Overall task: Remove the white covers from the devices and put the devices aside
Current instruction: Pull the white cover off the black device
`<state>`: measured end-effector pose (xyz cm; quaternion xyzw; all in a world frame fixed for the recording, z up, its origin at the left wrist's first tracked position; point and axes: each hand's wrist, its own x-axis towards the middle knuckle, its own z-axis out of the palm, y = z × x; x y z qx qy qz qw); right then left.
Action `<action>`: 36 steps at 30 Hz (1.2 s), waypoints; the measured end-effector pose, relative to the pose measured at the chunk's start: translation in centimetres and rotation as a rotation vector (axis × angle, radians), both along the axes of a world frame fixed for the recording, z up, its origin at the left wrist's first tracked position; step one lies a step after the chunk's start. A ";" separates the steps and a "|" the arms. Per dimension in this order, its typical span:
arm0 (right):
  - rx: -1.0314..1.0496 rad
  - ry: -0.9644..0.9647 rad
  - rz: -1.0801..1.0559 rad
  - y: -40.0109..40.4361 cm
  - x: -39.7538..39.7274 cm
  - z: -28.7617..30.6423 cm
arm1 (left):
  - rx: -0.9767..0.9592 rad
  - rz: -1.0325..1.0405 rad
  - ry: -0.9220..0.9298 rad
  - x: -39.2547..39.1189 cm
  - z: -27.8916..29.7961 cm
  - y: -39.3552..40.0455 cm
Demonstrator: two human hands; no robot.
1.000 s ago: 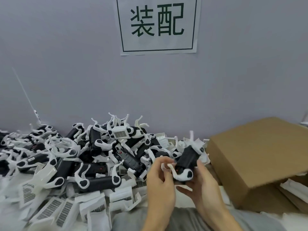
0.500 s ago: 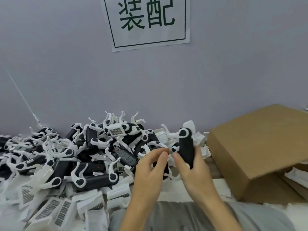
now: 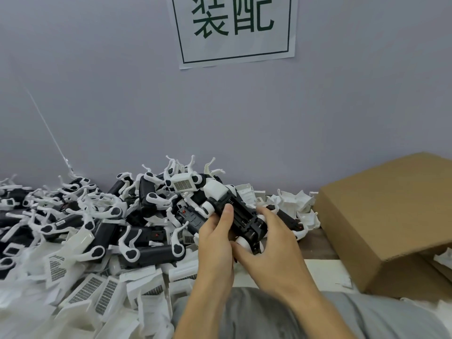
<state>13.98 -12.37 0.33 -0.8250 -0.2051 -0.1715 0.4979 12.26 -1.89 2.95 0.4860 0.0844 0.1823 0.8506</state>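
The person is holding a black plastic device (image 3: 241, 216) in both hands above the heap, its long axis running from lower right to upper left. The left hand (image 3: 216, 243) is gripping its middle, thumb on top, while the right hand (image 3: 271, 243) is cupping the near end, so the white plastic cover (image 3: 216, 192) at the far end is lying closer to the left thumb.

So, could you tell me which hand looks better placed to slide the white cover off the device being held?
Probably the left hand: its thumb lies on the device just below the white cover, while the right hand cradles the lower end.
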 end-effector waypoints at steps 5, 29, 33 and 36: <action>0.068 -0.070 -0.035 0.0 -0.1 -0.1 | 0.012 -0.017 -0.027 0.1 0.0 0.0; 0.149 -0.036 -0.011 -0.3 0.1 -1.0 | 0.106 -0.058 -0.051 0.5 -0.5 -0.2; 0.162 -0.004 0.011 -0.4 0.1 -1.1 | 0.109 -0.063 -0.061 0.6 -0.5 -0.2; 0.160 -0.003 0.014 -0.4 0.2 -1.2 | 0.111 -0.070 -0.061 0.5 -0.6 -0.2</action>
